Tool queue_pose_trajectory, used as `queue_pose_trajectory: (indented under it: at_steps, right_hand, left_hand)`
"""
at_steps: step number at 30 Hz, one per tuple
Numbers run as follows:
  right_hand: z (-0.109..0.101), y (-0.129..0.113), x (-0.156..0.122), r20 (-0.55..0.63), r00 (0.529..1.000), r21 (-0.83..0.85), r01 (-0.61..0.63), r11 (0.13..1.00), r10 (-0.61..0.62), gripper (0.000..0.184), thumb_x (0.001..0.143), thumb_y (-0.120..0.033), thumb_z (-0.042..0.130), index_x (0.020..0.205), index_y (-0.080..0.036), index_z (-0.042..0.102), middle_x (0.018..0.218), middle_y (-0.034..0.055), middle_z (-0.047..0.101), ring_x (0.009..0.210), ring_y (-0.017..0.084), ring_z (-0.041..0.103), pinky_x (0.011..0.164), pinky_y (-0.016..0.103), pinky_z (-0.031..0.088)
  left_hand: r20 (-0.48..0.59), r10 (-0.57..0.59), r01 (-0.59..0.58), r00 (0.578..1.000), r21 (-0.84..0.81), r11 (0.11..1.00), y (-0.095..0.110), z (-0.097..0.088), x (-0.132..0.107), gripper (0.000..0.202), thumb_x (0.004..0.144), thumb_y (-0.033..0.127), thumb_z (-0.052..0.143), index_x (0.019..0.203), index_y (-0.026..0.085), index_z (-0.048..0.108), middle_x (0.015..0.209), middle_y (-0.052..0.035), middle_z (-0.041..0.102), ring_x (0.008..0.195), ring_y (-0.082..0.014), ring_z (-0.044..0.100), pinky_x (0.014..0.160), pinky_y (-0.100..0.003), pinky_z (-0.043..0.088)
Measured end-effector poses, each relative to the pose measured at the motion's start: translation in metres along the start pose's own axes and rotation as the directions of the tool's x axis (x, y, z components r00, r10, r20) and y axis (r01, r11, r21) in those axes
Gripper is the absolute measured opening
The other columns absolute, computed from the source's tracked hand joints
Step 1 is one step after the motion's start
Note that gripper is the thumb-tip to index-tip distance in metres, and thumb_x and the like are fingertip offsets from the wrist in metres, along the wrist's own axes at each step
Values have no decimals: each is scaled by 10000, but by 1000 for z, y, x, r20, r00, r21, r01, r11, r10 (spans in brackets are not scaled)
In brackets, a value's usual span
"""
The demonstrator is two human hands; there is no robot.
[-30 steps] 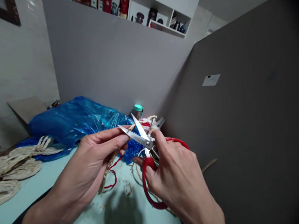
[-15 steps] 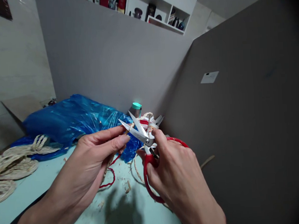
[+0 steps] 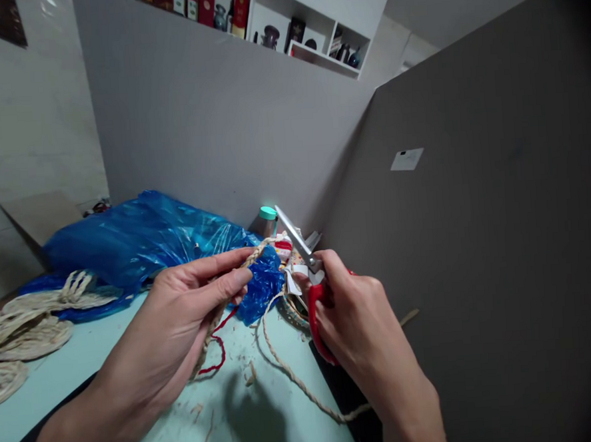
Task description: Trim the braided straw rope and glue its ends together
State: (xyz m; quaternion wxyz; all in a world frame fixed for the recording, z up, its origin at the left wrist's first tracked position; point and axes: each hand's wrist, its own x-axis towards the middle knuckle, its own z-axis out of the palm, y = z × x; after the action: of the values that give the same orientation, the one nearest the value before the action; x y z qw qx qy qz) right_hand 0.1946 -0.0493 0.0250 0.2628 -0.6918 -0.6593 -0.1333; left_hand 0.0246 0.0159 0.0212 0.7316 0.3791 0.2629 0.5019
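Observation:
Between thumb and forefinger, my left hand (image 3: 195, 300) pinches a braided straw-coloured cord (image 3: 256, 253), whose short end sticks out past the fingertips. A red yarn (image 3: 218, 359) hangs below that hand. My right hand (image 3: 356, 310) grips red-handled scissors (image 3: 299, 241), with fingers in the loops; the blades are closed, point up and left, and stand apart from the cord. On the tabletop, a long pale twisted cord (image 3: 295, 380) curves beneath my right hand. Part of the braid is hidden inside my left palm.
A blue plastic bag (image 3: 141, 234) lies along the back. Bundles of pale straw fibre (image 3: 36, 323) lie at the left. Behind the scissors stands a container with a turquoise lid (image 3: 268, 213). Straw scraps (image 3: 249, 375) dot the light tabletop (image 3: 182, 421). A grey panel (image 3: 467, 237) bounds the right.
The scissors' blades have closed and moved right, away from the cord at my left fingertips. My left hand has stayed nearly in place. More of the long cord now shows.

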Motion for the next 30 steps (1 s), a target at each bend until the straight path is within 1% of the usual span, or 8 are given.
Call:
queue_pose_trajectory:
  at_steps: [3,6,10,18,23,27,29,30]
  right_hand:
    - [-2,3,1,-57,998,0,41,999,-41,175,933,-358,580,1016,-204,580,603,-30,563,492,145,445,531,283,327]
    - [2,-1,-1,-5,993,-24,118,993,-119,202,889,-321,654,1050,-219,588,622,-40,568,518,150,460,538,286,320]
    - [8,-10,-1,50,986,-65,160,985,-157,244,867,-383,636,1011,-196,574,659,-8,591,570,177,477,563,312,326]
    - [13,-11,3,6,980,-119,196,973,-197,212,841,-228,534,1033,-174,606,663,9,623,558,181,502,556,312,314]
    - [13,-9,4,-40,980,-151,186,971,-194,281,786,-91,447,1000,-149,620,606,9,561,493,164,437,527,311,263]
    - [9,-3,6,-38,996,137,82,987,-77,85,902,-200,499,899,-179,581,614,-2,559,499,137,430,511,284,318]
    - [8,0,9,-52,998,413,0,911,24,114,942,-309,548,902,-204,567,663,0,609,515,137,512,508,270,385]
    - [9,0,11,-37,996,561,-47,827,82,145,937,-362,584,926,-219,564,706,3,644,527,142,565,508,269,426]
  left_hand:
    - [15,2,-2,1000,-2,1000,2,1,0,203,770,30,771,868,190,848,759,-28,820,666,-106,717,630,-132,591]
    - [-5,15,-15,1000,12,1000,2,-1,1,203,686,17,827,813,175,844,704,-11,793,613,-88,682,612,-109,573]
    - [71,20,-22,997,16,1000,3,-5,0,289,634,37,858,883,183,847,783,-22,812,669,-121,705,692,-159,599]
    - [154,78,-89,985,70,994,4,-5,-4,216,713,113,841,891,236,853,841,-3,825,689,-114,687,692,-155,576]
    - [74,100,-110,992,159,981,6,-1,-6,266,711,70,834,904,253,852,888,15,826,685,-96,662,619,-118,539]
    - [30,86,-90,996,169,981,4,1,-5,236,730,55,821,867,244,854,755,6,805,719,-107,689,630,-111,540]
    - [53,46,-55,997,166,985,2,3,-4,242,741,50,807,886,239,851,777,-7,813,735,-120,702,646,-136,556]
    - [67,19,-30,998,167,986,1,4,-5,245,743,53,805,899,237,848,800,-14,818,750,-129,709,661,-153,566]
